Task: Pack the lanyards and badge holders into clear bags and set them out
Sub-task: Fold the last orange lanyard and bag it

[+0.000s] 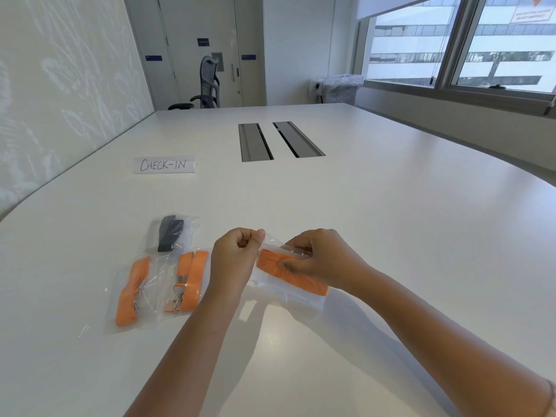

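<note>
- The left hand (233, 257) and right hand (316, 260) are pinching the clear bag (288, 291) at lower centre, fingers clamped on its top strip.
- Orange lanyard (288, 270) is sitting inside — press along the seal evenly, keeping the bag flat on the desk (391, 236).

The left hand (237, 254) covers the near end of a clear bag (288, 291) and part of the orange lanyard (296, 276) inside it; the right hand (316, 260) hides more of that lanyard. Left of this bag, a second clear bag (183, 284) slips behind the left wrist — its right edge cannot be seen. Beyond that, a black item (170, 233) in a third bag is too small to identify. Both forearms are cut off by the bottom edge. Far behind the bag, small blue door signs (203, 42) are unreadable — too blurred.
</note>
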Tool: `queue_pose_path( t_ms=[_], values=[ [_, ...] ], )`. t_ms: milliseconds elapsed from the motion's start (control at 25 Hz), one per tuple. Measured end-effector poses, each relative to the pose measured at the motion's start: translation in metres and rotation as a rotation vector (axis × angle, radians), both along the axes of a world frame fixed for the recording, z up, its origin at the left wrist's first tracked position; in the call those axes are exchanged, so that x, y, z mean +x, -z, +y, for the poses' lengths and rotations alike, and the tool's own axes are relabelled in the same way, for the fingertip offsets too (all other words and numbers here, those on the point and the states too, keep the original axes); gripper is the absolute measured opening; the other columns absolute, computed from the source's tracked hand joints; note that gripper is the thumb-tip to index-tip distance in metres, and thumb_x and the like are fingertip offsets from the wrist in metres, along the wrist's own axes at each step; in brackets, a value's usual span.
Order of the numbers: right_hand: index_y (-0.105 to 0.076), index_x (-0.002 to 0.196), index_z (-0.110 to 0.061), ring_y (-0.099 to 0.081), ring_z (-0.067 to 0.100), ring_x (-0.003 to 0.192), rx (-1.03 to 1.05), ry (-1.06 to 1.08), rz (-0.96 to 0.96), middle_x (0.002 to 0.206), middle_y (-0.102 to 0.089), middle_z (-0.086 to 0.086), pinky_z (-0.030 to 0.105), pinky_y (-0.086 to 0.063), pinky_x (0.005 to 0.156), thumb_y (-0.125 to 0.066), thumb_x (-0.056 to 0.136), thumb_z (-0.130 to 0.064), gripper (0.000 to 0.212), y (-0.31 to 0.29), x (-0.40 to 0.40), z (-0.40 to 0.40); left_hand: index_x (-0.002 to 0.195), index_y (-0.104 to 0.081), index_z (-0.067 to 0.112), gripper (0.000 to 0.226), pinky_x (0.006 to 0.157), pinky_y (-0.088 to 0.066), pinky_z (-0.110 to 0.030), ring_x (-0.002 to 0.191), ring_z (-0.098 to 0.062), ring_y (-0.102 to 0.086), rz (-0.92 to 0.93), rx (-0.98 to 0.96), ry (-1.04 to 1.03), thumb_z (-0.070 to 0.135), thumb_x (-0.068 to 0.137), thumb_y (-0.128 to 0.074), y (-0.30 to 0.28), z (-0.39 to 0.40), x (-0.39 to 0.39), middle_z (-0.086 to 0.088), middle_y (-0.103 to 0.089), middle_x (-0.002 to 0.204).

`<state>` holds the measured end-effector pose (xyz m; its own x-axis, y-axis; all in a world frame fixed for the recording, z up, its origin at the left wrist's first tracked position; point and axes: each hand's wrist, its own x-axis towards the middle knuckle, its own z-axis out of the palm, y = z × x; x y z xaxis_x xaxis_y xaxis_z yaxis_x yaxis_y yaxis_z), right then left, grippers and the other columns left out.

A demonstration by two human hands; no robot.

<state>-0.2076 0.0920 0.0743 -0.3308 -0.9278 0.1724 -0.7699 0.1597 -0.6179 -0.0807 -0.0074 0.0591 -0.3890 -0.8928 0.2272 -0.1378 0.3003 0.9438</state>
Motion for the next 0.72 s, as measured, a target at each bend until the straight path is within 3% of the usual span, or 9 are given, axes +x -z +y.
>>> queue_pose_path(
  t_ms=[160, 280, 360, 480, 720],
  values=[
    [-0.070, 0.096, -0.018, -0.055, 0.016, 0.073, 0.028, 0.008, 0.232, 0.078, -0.059, -0.005, 0.030, -0.045, 0.064, -0.063, 0.080, -0.033, 0.022, -0.0002, 0.0030, -0.0017, 0.070, -0.066, 0.014, 0.021, 0.063, -0.041, -0.012, 0.070, -0.008, -0.057, -0.069, 0.003, 0.124, 0.031, 0.083, -0.064, -0.0017, 0.0006, 0.0013, 0.001, -0.065, 0.072],
    [-0.069, 0.100, -0.022, -0.052, 0.016, 0.069, -0.020, -0.020, 0.369, 0.080, -0.056, -0.002, 0.029, -0.042, 0.060, -0.057, 0.086, -0.036, 0.022, -0.0008, 0.0058, -0.0005, 0.067, -0.066, 0.015, 0.019, 0.066, -0.043, -0.015, 0.070, -0.008, -0.059, -0.022, 0.039, 0.131, 0.027, 0.082, -0.066, -0.0033, 0.0028, 0.0021, 0.000, -0.067, 0.072],
    [-0.068, 0.103, -0.023, -0.053, 0.016, 0.070, -0.066, -0.048, 0.427, 0.080, -0.056, 0.000, 0.032, -0.045, 0.060, -0.056, 0.088, -0.033, 0.022, -0.0007, 0.0054, 0.0008, 0.068, -0.067, 0.013, 0.018, 0.062, -0.043, -0.009, 0.064, 0.001, -0.059, 0.046, 0.138, 0.143, 0.024, 0.083, -0.066, -0.0052, 0.0043, 0.0024, 0.008, -0.067, 0.063],
    [-0.068, 0.105, -0.024, -0.051, 0.014, 0.072, -0.112, -0.048, 0.513, 0.079, -0.055, -0.002, 0.031, -0.045, 0.059, -0.054, 0.090, -0.031, 0.021, 0.0023, 0.0032, 0.0004, 0.064, -0.064, 0.015, 0.020, 0.045, -0.035, 0.000, 0.047, 0.011, -0.052, 0.099, 0.235, 0.145, 0.019, 0.083, -0.065, -0.0051, 0.0049, 0.0026, 0.020, -0.057, 0.043],
    [-0.069, 0.106, -0.025, -0.043, 0.012, 0.068, -0.177, -0.056, 0.484, 0.072, -0.050, -0.003, 0.027, -0.038, 0.055, -0.057, 0.089, -0.033, 0.022, 0.0023, 0.0004, 0.0004, 0.062, -0.065, 0.016, 0.020, 0.047, -0.033, 0.002, 0.052, 0.014, -0.052, 0.126, 0.200, 0.130, 0.018, 0.082, -0.066, -0.0027, -0.0029, 0.0042, 0.020, -0.060, 0.049]
  ],
)
